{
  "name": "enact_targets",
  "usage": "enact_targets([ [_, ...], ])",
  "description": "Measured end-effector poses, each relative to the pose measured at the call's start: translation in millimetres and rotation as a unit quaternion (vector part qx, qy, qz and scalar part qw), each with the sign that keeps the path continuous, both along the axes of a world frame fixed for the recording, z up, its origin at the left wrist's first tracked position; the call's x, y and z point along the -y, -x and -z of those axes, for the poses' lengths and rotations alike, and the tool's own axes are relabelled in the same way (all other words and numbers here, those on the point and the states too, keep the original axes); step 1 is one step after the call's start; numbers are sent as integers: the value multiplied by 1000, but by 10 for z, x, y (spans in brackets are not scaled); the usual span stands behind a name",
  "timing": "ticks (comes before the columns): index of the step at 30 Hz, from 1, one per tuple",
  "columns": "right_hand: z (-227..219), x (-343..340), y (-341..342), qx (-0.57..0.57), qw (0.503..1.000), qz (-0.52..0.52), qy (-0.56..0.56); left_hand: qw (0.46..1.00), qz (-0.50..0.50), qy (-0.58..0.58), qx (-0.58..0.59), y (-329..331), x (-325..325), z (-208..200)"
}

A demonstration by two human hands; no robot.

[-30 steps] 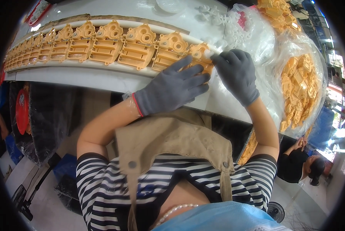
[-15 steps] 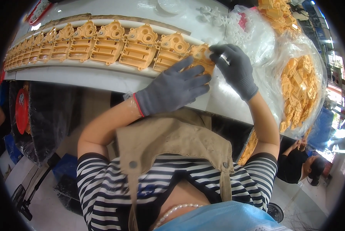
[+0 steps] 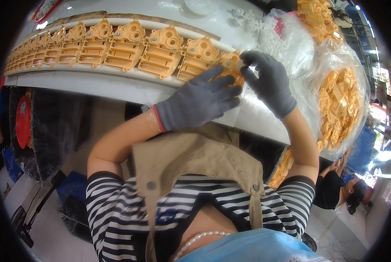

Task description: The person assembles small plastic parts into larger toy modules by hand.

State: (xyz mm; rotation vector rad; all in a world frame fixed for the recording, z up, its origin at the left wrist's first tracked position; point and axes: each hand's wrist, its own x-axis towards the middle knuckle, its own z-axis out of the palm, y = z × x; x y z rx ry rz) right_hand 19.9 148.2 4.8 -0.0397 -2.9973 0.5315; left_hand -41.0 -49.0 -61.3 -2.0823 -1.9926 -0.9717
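A long row of yellow-orange plastic housings (image 3: pixel 160 56), each with round openings at one end and slots at the other, runs along the table. At its right end lies one housing (image 3: pixel 230 61), partly covered by both hands. My left hand (image 3: pixel 199 100), in a grey glove with a red cuff, rests with spread fingers over the near part of that housing. My right hand (image 3: pixel 267 81), also gloved in grey, bends its thumb and fingers together at the housing's right side. A small whitish part shows at its fingertips, mostly hidden.
Loose white plastic parts (image 3: pixel 248 19) lie beyond the right hand, beside clear plastic bags (image 3: pixel 291 43). More orange parts fill an open bag (image 3: pixel 339 105) at the right. A strip of cardboard (image 3: pixel 77 16) lies behind the row. Another person (image 3: pixel 335 187) is at the lower right.
The row of housings has shifted slightly right in the picture. Both hands stay at the end housing; the right one has moved a little right and down, and less of the whitish part shows.
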Motion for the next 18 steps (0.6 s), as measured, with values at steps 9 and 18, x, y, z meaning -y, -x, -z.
enact_targets([
  [9, -257, -99, 11, 66, 989, 49, 119, 1000, 5, 2, 6, 6, 3, 21],
  [18, 50, -543, 329, 50, 998, -35, 36, 997, 20, -57, 48, 25, 65, 60],
])
